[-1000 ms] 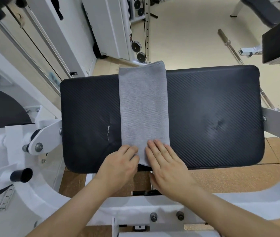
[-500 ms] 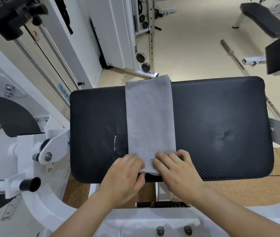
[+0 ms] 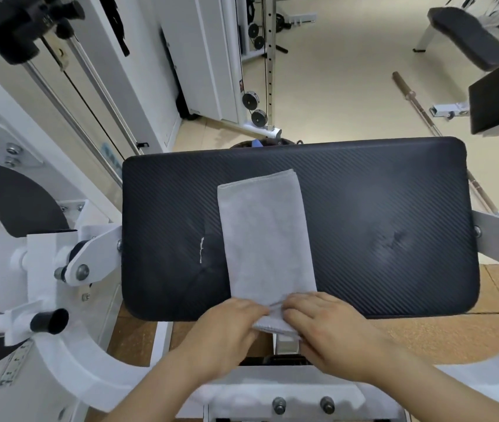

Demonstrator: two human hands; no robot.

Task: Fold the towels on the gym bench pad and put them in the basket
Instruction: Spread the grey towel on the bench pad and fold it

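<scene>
Black ribbed bench pad (image 3: 379, 208) lies bare on both sides of the towel, widest on the right; the white machine frame (image 3: 96, 257) sits close at its left edge. The grey towel (image 3: 265, 239), a long narrow folded strip, lies slightly skewed, stopping short of the far edge and overhanging the near one. Left hand (image 3: 227, 333) and right hand (image 3: 330, 327) pinch that near end, cloth puckered between them.
</scene>
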